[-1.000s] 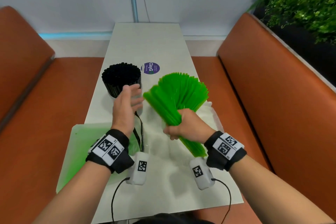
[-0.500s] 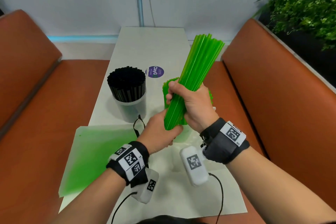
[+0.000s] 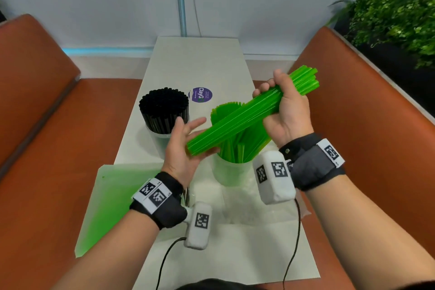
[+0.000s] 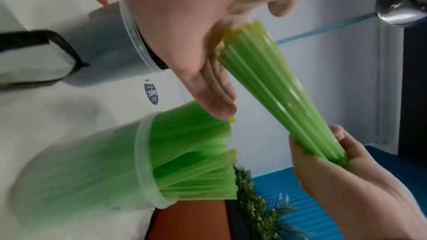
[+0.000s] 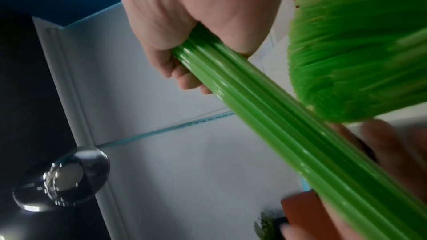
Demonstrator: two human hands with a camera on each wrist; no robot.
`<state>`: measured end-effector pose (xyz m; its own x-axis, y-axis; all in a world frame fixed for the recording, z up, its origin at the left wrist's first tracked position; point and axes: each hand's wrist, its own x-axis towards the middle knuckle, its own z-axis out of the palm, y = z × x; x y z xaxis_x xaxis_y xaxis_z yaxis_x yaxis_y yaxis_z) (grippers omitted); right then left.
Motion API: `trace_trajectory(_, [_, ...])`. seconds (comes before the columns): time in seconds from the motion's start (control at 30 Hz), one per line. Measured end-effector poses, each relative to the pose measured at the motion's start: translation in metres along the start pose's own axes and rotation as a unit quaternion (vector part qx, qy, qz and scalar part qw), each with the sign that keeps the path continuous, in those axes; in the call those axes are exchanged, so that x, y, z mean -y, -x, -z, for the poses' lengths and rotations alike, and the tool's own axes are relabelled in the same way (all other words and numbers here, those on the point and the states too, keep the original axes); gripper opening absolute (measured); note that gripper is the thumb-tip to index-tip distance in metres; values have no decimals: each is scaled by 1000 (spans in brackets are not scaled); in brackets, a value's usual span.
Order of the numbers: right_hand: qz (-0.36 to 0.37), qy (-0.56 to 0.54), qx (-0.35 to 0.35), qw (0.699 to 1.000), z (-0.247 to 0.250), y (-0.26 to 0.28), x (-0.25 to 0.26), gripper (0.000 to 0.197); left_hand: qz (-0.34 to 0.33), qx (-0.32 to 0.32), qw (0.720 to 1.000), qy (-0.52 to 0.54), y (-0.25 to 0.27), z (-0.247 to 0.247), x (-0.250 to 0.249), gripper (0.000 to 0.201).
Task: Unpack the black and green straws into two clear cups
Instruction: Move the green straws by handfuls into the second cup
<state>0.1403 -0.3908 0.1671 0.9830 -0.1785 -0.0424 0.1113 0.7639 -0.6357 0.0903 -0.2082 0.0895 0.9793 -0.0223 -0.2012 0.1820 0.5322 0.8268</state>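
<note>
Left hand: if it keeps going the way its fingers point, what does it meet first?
The left hand lies open, fingers aimed up and right, its palm against the near end of the green bundle in the right hand's grip. Straight on, it likely meets the green straws in the cup; depth is unclear.

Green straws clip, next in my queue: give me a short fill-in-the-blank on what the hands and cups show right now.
1. The right hand grips a bundle of green straws near its ____ end.
2. The left hand presses its ____ palm against the bundle's near end.
3. The cup of black straws stands to the ____ of the cup of green straws.
4. The bundle is held ____ the cup of green straws, not in it.

Missing words: far; open; left; above
</note>
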Motion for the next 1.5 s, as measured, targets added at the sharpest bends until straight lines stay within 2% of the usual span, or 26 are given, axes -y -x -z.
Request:
trace_trajectory(0.1, [9, 15, 12, 1000, -4, 7, -5, 14, 3, -16, 1000, 14, -5, -2, 2, 65])
trace_trajectory(0.17, [17, 35, 21, 999, -1, 8, 0, 19, 4, -38, 998, -42, -6, 1, 5, 59])
trace_trajectory(0.27, [26, 97, 55, 993, 11, 9, 9, 22, -25, -95, 977, -189, -9, 12, 17, 26])
trace_trajectory(0.3, [25, 127, 69, 989, 15, 10, 9, 20, -38, -105, 964, -240, -9, 16, 22, 21])
trace_trajectory(0.37, [29, 182, 92, 979, 24, 12, 3, 18, -43, -84, 931, -353, -11, 22, 33, 27])
trace_trajectory(0.5, [74, 256, 87, 960, 35, 8, -5, 19, -29, 30, 835, -549, -11, 23, 46, 44])
trace_trajectory(0.57, [110, 279, 74, 951, 36, 1, -1, 20, -17, 71, 796, -601, -12, 22, 50, 53])
trace_trajectory(0.63, [144, 299, 67, 941, 34, -7, 5, 21, 1, 92, 777, -622, -13, 22, 53, 56])
trace_trajectory(0.77, [184, 341, 74, 919, 32, -18, 10, 14, 10, 90, 769, -633, -15, 26, 56, 58])
trace_trajectory(0.9, [215, 422, 60, 879, 40, -22, -5, 13, 12, 86, 769, -633, -19, 31, 59, 57])
trace_trajectory(1.0, [179, 434, 27, 883, 59, -22, -25, 10, 14, 83, 777, -624, -18, 34, 61, 58])
trace_trajectory(1.07, [130, 490, 0, 862, 77, -23, -38, 25, 15, 78, 781, -620, -18, 34, 63, 58])
trace_trajectory(1.17, [77, 595, -35, 799, 100, -20, -52, 68, 12, 71, 782, -619, -18, 34, 64, 58])
trace_trajectory(1.23, [80, 612, -10, 787, 102, -17, -55, 78, 13, 65, 783, -619, -18, 34, 64, 58])
trace_trajectory(1.33, [157, 621, 51, 766, 92, -18, -45, 61, 17, 60, 784, -618, -19, 34, 65, 58])
trace_trajectory(1.43, [219, 626, 87, 743, 76, -26, -32, 62, 19, 63, 784, -617, -21, 34, 65, 57])
trace_trajectory(1.47, [215, 645, 105, 726, 72, -28, -29, 61, 19, 63, 784, -617, -21, 34, 65, 57])
trace_trajectory(1.5, [204, 679, 130, 693, 69, -31, -29, 59, 18, 62, 783, -618, -21, 34, 66, 57])
